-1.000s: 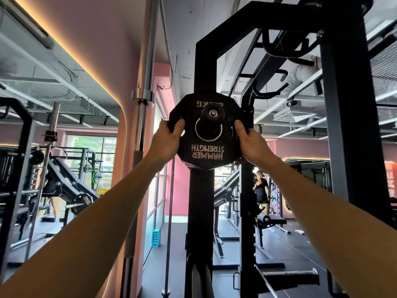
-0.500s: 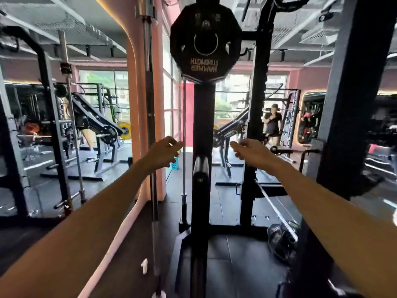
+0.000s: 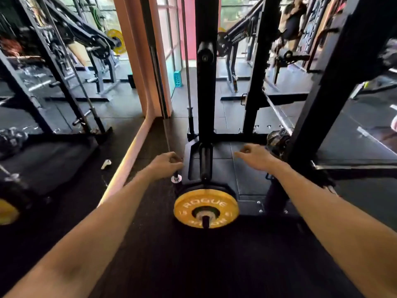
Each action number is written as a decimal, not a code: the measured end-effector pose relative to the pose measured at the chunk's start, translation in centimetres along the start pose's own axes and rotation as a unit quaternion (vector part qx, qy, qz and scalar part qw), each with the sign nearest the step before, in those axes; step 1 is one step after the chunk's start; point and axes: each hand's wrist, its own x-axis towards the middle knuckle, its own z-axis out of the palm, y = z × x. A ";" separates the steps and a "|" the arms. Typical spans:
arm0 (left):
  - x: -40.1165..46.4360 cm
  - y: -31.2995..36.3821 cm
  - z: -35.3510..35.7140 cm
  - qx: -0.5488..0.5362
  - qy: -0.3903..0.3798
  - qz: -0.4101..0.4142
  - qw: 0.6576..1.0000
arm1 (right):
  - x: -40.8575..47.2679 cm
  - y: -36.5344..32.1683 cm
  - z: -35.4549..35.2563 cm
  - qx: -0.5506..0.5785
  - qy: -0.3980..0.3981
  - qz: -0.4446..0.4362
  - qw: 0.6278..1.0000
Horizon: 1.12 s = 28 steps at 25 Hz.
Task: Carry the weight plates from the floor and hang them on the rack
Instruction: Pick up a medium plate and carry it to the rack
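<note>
Your view looks down at the foot of the black rack (image 3: 206, 82). Both your arms reach forward, and neither hand holds anything. Your left hand (image 3: 166, 163) hangs with its fingers (image 3: 175, 160) curled loosely inward, just above the lower end of a thin steel bar (image 3: 176, 178) that stands beside the rack; whether the fingers touch this bar, I cannot tell. Your right hand (image 3: 255, 157) is also free, with the fingers (image 3: 242, 150) bent a little and the palm turned down, apart from every object.

Between your two arms and lower in the view, a yellow weight plate (image 3: 206, 208) with the word ROGUE sits on a short peg (image 3: 205, 221) at the base of the rack. A black plate (image 3: 187, 187) is directly behind it, touching it. Another dark plate (image 3: 277, 138) lies near the rack's right post (image 3: 335, 82), partly hidden behind it. The floor (image 3: 193, 265) is dark rubber. A small white object (image 3: 106, 164) lies on it to the left, beside the pink wall edge (image 3: 129, 155).
</note>
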 end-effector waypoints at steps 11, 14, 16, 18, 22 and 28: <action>-10.8 -15.3 16.5 0.037 -0.295 -0.202 0.933 | -17.3 14.0 18.8 0.074 -0.112 0.280 0.951; -13.3 -17.6 19.2 0.070 -0.356 -0.215 0.907 | -22.5 16.0 22.0 0.107 -0.096 0.365 0.920; -14.8 -18.9 21.1 0.098 -0.395 -0.203 0.891 | -26.4 17.1 23.8 0.136 -0.086 0.420 0.893; -16.0 -19.3 23.0 0.133 -0.437 -0.177 0.872 | -30.6 18.4 25.1 0.171 -0.052 0.482 0.857; -17.0 -18.2 26.9 0.225 -0.512 -0.103 0.822 | -39.1 20.6 26.2 0.269 0.053 0.570 0.774; -16.8 -10.5 34.0 0.323 -0.570 0.037 0.755 | -50.7 24.2 27.1 0.348 0.170 0.653 0.651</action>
